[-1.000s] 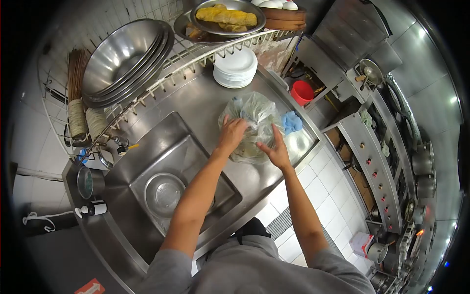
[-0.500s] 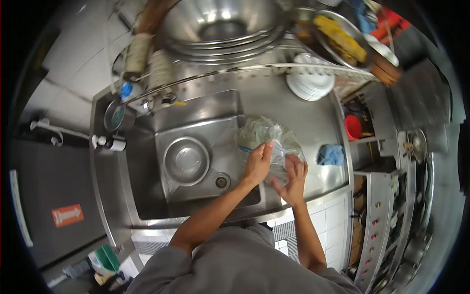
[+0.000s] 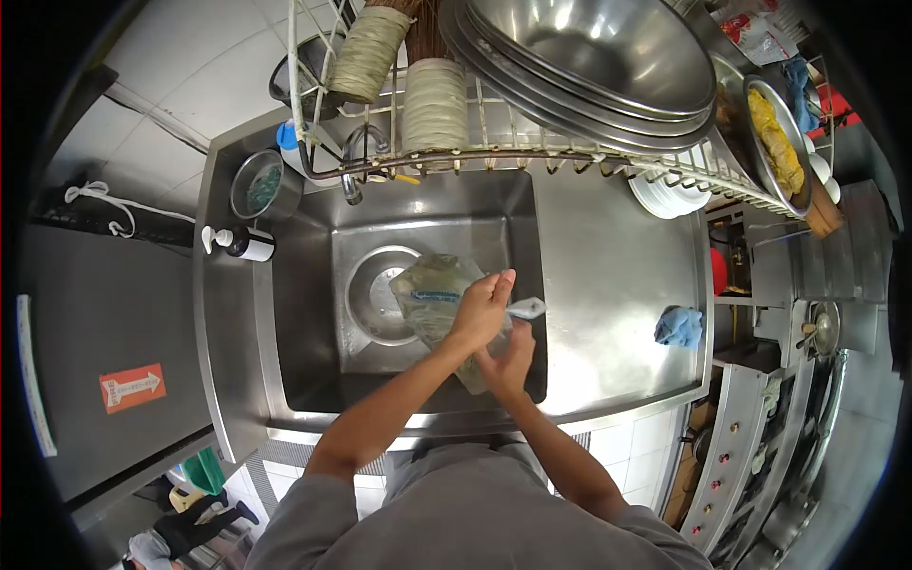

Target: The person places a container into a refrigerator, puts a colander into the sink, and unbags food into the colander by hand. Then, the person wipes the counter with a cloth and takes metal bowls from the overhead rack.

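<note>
A clear plastic bag point(image 3: 432, 296) with blue print hangs over the sink, partly covering a round metal bowl point(image 3: 366, 296) on the sink floor. Its contents look pale green and I cannot make them out. My left hand point(image 3: 483, 309) is closed round the gathered top of the bag, and a whitish end point(image 3: 527, 308) of it pokes out to the right. Just below, my right hand point(image 3: 508, 363) is also closed against the bag; its fingertips are partly hidden.
The steel sink point(image 3: 304, 313) has a faucet point(image 3: 351, 180) at its back. A wire rack point(image 3: 494, 157) overhead carries stacked metal bowls point(image 3: 608, 57). On the right counter lies a blue cloth point(image 3: 678, 327). A pump bottle point(image 3: 249, 243) stands at the left.
Both hands and the bag have moved left, from the counter's edge to over the sink. My right hand, spread before, has closed on the bag. The view has shifted too.
</note>
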### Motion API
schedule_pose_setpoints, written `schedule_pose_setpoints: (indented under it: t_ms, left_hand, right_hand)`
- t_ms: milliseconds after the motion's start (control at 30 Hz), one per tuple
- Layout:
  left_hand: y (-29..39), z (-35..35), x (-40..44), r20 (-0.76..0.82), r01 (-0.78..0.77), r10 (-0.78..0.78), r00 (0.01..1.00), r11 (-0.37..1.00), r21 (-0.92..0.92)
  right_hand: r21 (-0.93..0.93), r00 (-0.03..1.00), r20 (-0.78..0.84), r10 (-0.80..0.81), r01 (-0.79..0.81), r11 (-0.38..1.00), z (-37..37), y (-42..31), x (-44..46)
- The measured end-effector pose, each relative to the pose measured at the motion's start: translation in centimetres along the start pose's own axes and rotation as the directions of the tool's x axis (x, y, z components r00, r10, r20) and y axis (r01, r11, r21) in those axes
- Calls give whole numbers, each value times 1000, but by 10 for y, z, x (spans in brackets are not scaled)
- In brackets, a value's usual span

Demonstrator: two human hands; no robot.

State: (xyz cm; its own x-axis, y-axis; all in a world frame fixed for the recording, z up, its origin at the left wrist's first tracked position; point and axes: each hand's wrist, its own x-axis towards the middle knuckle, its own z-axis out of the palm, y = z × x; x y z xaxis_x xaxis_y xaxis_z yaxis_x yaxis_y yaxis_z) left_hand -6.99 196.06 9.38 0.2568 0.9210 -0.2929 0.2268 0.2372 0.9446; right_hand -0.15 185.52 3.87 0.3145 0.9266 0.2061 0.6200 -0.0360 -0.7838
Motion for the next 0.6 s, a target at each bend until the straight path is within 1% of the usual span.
schedule_pose_setpoints:
  t_ms: [33,67,133,167,200,233,267,300,333,400,433,467,500,533,567,600]
  left_hand:
    - [-5,-2,4,-5,-36,37,999,992,121]
    - [-13,-4,11,1,-33,33,999,992,123]
    - [-35,-8,26,-26,-29,36,999,977,211]
    - [-51,-9,35,-12,-33,37,999,976,214]
    - [-69,-7,46,11,-77,77,997,973,218]
    - [-86,-5,57,36,-121,116,993,968,220]
    - [-100,-3,69,51,-128,120,991,968,217]
    - [-110,-1,80,104,-122,97,990,955,271]
    - [-121,2,91,155,-120,73,985,938,324]
    - [-132,11,106,208,-143,78,975,938,317]
    - [-137,17,112,246,-155,78,966,937,312]
    - [-143,22,120,259,-160,79,963,937,309]
    - [-149,26,128,322,-234,126,938,917,323]
    - [-155,29,134,382,-303,166,909,893,332]
    - [-155,29,138,389,-295,154,908,896,333]
    - [-153,26,143,453,-283,92,887,883,375]
  right_hand:
    - [-16,999,-41,-3,2,1000,16,8,-2]
    - [-17,999,-43,5,-6,1000,29,16,-1]
    - [-37,996,-83,17,-20,999,54,29,4]
    - [-54,995,-99,17,-22,998,65,37,9]
    - [-60,994,-110,23,-29,998,75,46,14]
    - [-112,990,-78,116,-124,986,84,55,17]
    - [-166,976,-53,210,-216,962,92,63,21]
    - [-179,963,-61,261,-268,947,99,71,23]
    - [-184,961,-75,267,-276,943,105,79,26]
    - [-237,923,-74,377,-384,893,113,95,31]
    - [-241,919,-86,384,-393,887,116,103,32]
    - [-243,916,-141,376,-400,884,121,110,32]
    - [-243,909,-191,371,-410,879,123,113,30]
    - [-245,904,-192,382,-421,873,128,125,27]
    - [-178,841,-246,482,-528,830,143,155,16]
    - [-103,762,-291,578,-626,773,138,151,19]
